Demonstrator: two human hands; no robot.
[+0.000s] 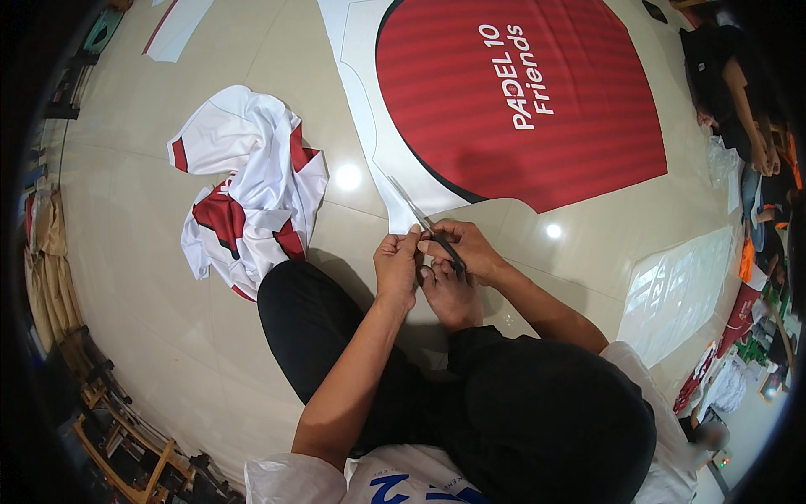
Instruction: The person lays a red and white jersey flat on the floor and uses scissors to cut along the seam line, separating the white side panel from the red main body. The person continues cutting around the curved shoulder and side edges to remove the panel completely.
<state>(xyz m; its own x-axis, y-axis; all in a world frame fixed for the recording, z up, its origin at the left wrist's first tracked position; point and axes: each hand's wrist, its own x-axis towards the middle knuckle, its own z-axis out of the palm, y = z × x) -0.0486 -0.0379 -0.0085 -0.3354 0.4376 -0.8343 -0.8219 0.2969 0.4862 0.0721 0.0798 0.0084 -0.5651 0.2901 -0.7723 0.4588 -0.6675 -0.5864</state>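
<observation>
A large red fabric panel [588, 109] with white lettering and a white border lies flat on the tiled floor ahead of me. My left hand [396, 265] is closed, pinching the tip of the white border [401, 212] between thumb and fingers. Close beside it, my right hand [470, 250] grips black-handled scissors [411, 202]. Their blades point away and to the left, lying over the white border; whether they are parted is hard to tell. My bare foot [453, 296] rests just below both hands.
Crumpled white and red fabric pieces [252, 168] are heaped at the left. A white strip [178, 29] lies at the far left. To the right is a shiny translucent sheet [678, 290]. Another person's arm [743, 97] shows at the far right edge, near piled cloth [729, 385].
</observation>
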